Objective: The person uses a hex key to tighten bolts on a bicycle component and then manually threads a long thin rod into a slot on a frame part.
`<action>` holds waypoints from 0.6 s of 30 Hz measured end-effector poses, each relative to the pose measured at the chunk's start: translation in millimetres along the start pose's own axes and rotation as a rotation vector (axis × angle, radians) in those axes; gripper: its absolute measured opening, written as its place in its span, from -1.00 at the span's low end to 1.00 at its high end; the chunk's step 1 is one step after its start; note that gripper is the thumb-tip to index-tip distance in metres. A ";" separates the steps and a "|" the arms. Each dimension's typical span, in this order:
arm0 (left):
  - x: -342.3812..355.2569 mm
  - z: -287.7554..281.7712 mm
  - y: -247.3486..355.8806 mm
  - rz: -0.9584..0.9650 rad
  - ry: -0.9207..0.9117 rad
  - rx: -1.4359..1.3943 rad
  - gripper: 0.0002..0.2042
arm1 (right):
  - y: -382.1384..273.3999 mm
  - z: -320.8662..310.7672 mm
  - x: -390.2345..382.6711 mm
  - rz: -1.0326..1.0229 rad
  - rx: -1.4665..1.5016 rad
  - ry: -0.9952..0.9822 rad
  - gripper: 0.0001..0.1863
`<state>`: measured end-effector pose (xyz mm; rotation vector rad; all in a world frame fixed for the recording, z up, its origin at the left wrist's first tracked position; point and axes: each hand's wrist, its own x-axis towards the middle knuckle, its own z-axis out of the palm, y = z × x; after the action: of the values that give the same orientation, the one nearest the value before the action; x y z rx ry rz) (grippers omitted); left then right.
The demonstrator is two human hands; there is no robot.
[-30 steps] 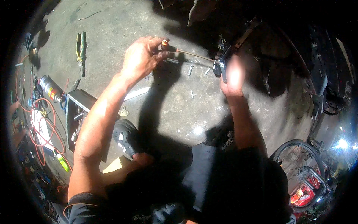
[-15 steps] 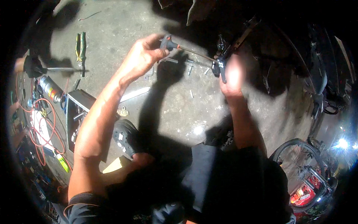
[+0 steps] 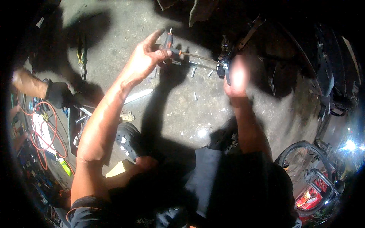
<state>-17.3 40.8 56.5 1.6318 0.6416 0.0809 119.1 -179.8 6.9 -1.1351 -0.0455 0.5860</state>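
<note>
A grey and orange T-handle hex key (image 3: 168,42) is in my left hand (image 3: 145,60). My thumb presses its handle while the index finger sticks out past it. Its long shaft (image 3: 198,57) runs right and reaches a small black metal part (image 3: 222,69). My right hand (image 3: 237,78) is closed at that part, holding it from the right side; glare washes out most of the fingers. Loose bolts (image 3: 193,71) lie on the floor between my hands. How the key's tip sits in the part is too small to tell.
At left, another person's dark-gloved hand (image 3: 59,94) reaches in. Green-handled pliers (image 3: 81,57), a flat metal bracket (image 3: 127,116) and an orange cord (image 3: 57,131) lie on the concrete floor (image 3: 175,110). A bicycle wheel (image 3: 279,159) stands lower right, near a bright lamp (image 3: 349,145).
The T-handle has turned in my left hand, and my index finger has lifted away from it. My right hand stays put. The other person's gloved hand has come further in from the left.
</note>
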 end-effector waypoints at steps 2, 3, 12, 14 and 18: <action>2.3 -7.9 -2.1 -0.068 -0.077 -0.075 -0.54 | -0.7 2.7 0.5 0.020 0.007 0.003 -0.68; 3.4 -7.2 -3.5 -0.065 -0.045 0.024 -0.58 | -2.0 3.6 0.9 0.028 0.011 0.014 -0.68; -1.8 -3.6 12.6 -0.065 -0.012 -0.159 -0.57 | -2.3 2.9 1.1 0.043 -0.022 0.033 -0.67; 1.1 -9.7 13.3 -0.255 -0.079 -0.408 -0.58 | -5.9 1.9 0.4 0.080 -0.029 0.062 -0.67; 1.4 -8.3 10.5 -0.380 -0.056 -0.497 -0.68 | -4.2 1.0 0.4 0.092 -0.064 0.059 -0.67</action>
<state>-15.8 48.5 67.4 1.0143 0.8053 -0.0788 120.9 -180.0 10.8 -1.2215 0.0397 0.6363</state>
